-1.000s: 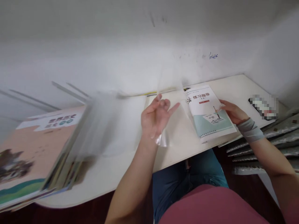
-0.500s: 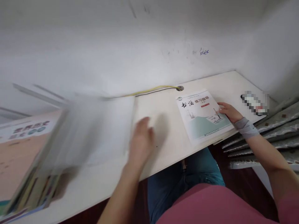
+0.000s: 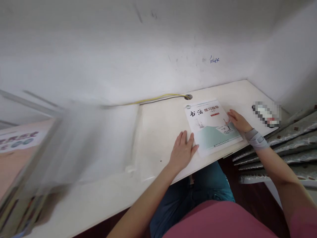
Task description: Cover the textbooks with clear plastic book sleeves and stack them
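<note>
Your left hand [image 3: 182, 150] has slid right to the booklet [image 3: 210, 130], now splayed flat on the counter [image 3: 158, 129] against its left edge, while your right hand [image 3: 236, 120] rests flat, gripping nothing, on its right edge.

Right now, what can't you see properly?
Head view:
- Book pile: motion-blurred, cut by the left edge.
- Pale sheets: smeared by motion.
- Far-right thing: pixelated.
- Booklet small print: too small.
- Wall scribble: too small to read.
</note>
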`<state>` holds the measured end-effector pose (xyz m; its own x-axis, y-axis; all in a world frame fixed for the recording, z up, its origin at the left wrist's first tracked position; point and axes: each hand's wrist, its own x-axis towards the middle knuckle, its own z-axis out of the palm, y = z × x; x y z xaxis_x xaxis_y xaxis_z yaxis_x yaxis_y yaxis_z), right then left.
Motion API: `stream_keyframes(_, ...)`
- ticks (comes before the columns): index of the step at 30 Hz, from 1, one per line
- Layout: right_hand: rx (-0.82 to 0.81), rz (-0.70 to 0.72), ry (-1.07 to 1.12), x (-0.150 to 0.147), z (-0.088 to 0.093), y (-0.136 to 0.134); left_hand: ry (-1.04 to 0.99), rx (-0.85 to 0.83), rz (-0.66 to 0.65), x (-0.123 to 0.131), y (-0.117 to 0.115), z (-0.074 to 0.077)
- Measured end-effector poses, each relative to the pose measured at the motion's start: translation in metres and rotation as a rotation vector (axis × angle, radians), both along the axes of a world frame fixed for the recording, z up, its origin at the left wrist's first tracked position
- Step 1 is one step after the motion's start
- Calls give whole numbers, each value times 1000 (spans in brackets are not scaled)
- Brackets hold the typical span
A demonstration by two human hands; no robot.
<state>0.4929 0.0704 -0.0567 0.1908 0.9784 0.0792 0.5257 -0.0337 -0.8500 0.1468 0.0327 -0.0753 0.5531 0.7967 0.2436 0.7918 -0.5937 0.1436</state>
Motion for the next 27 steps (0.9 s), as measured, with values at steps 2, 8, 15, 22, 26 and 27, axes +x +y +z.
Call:
stream_keyframes(2,-19,50,-87,-5,-1,1,1,12,-4,1,0,1)
stream_keyframes(8,-35,55,-139,-10,4,0,-22,23,-1,1,0,1)
stream_keyframes(15,-85,65,-75,-12,16,0,-16,6,-2,2,-2,4)
stream_keyframes(22,-21,108,-134,-23,34,-15,18,0,17,-3,-12,7)
stream_keyframes(26,-48,64,-194,-22,33,-13,6,-19,31,-5,-19,10)
stream_keyframes(27,-72,62,-201,-23,31,-12,8,-21,32,-7,-20,11)
